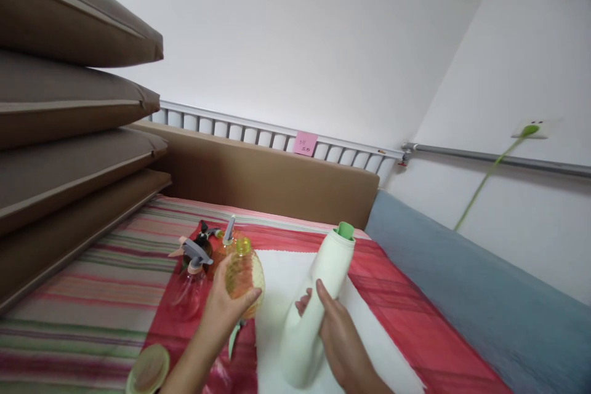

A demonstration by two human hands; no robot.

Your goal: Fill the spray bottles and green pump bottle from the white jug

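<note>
My left hand (226, 301) is wrapped round a clear yellowish bottle (243, 271), which has a bare yellow neck and no spray head on it. The thumb lies along its near side. My right hand (339, 335) grips the handle of a large pale green detergent jug (335, 258). The jug leans to the right, and bright green shows at its uncapped mouth. Left of the yellow bottle stand a clear pinkish spray bottle (189, 292) with a grey trigger, a dark spray bottle (204, 247) and an orange spray bottle (225, 250). A pale green trigger piece (234, 338) lies below my left hand.
A pale round cap (148, 369) sits at the bottom left. Red cloth (388, 295) and a white sheet (281, 271) cover part of the striped cloth (111, 283). Stacked brown cushions (69, 98) rise at left; a blue-grey padded side (462, 283) borders the right.
</note>
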